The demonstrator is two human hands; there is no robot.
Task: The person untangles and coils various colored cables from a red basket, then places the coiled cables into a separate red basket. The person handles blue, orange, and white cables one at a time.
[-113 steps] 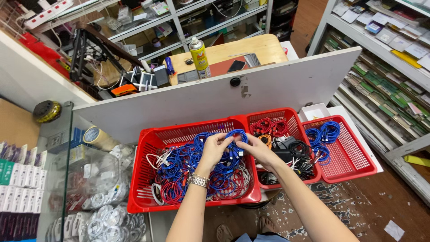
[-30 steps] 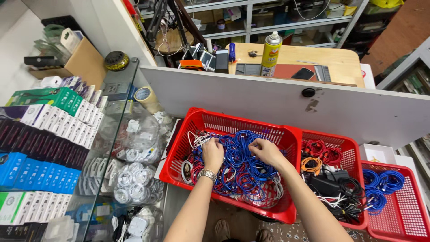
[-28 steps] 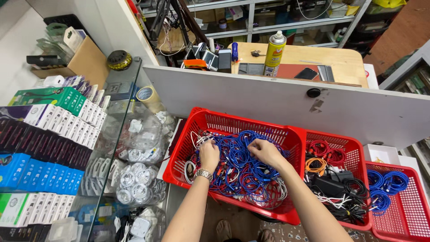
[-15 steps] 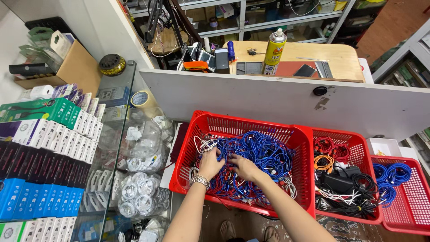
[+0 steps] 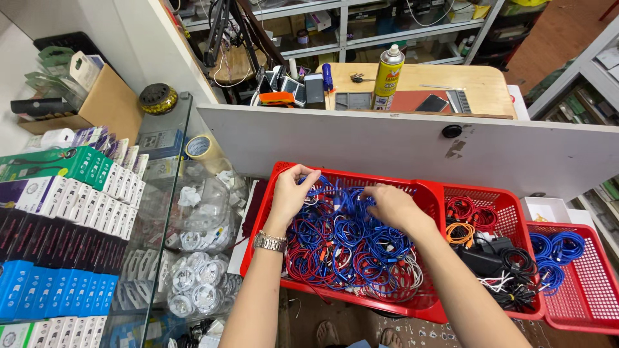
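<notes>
Two hands work in the large red basket (image 5: 277, 187), over a tangle of blue and red cables (image 5: 348, 248). Your left hand (image 5: 290, 193) has its grip pinched on a blue cable (image 5: 320, 189), lifted clear of the heap so it separates. Just right of that grip, your right hand (image 5: 393, 206) presses curled fingers on the pile, holding it down; its exact pinch is hidden.

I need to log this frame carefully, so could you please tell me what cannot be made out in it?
- Head view: the right hand has its fingers turned down into the blue cables, so its grip is hidden.
- The left hand pinches a blue cable; the cable's end is too small to identify.
- The right-most red basket is cut off by the frame edge.
- The floor of the large red basket is buried under cables.
</notes>
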